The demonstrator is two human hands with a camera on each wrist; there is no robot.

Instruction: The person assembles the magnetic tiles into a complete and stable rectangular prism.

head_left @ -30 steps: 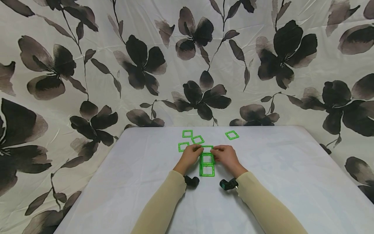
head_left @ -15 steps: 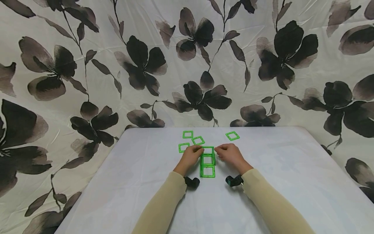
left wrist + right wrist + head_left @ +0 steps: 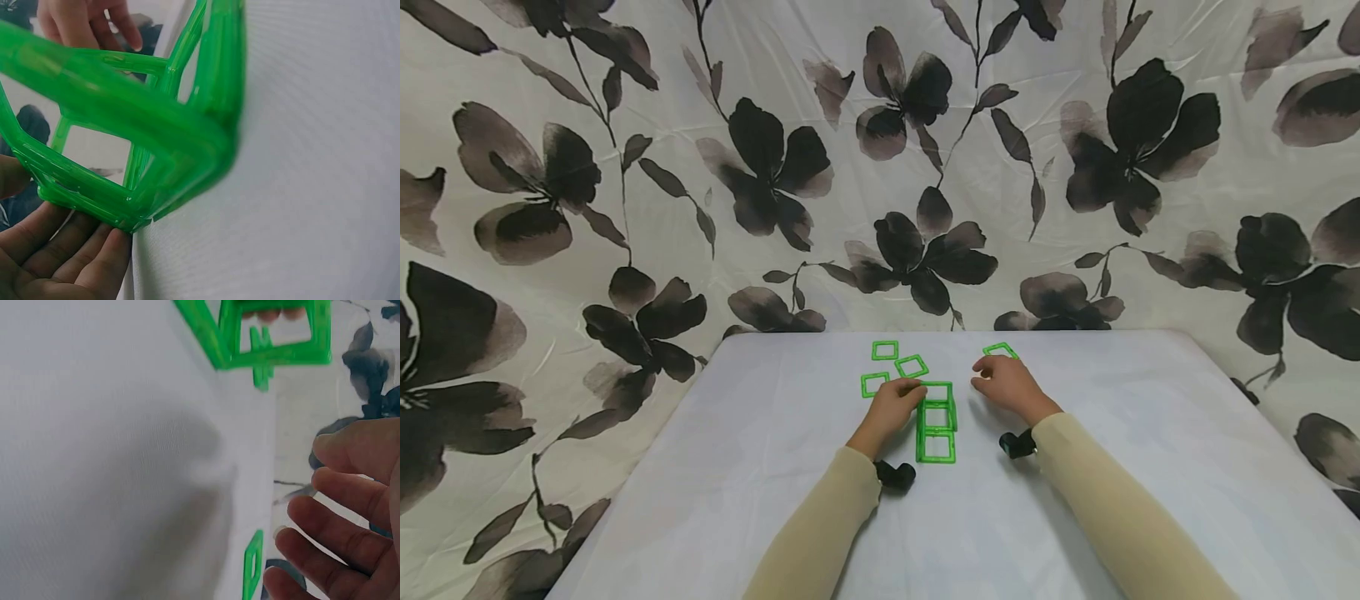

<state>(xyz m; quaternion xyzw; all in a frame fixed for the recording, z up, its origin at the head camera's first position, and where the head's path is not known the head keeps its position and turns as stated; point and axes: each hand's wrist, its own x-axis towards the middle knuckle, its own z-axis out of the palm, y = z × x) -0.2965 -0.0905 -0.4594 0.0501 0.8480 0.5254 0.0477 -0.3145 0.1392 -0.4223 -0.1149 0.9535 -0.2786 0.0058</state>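
Note:
A structure of joined green see-through square magnetic tiles (image 3: 936,460) stands on the white table, stretching away from me. At its far left corner my left hand (image 3: 887,415) pinches an edge. In the left wrist view, the thumb lies at one side of a green bar (image 3: 69,172) and the fingers (image 3: 69,250) are under it. My right hand (image 3: 1013,390) is off the structure, over the table to its right, with nothing in its grasp. Its fingers (image 3: 340,531) are spread and loosely bent. Just beyond it lies a loose tile (image 3: 996,346), partly hidden by the hand.
Left of and behind the structure lie three more loose tiles: a far one (image 3: 885,342), a tilted one (image 3: 907,359) and a near one (image 3: 863,386) partly behind the left hand. A flowered cloth (image 3: 850,183) hangs behind the white table (image 3: 820,392).
My right hand has let go of the structure's right side and moved right and away from me, towards the loose tile. The left hand has kept its hold on the structure.

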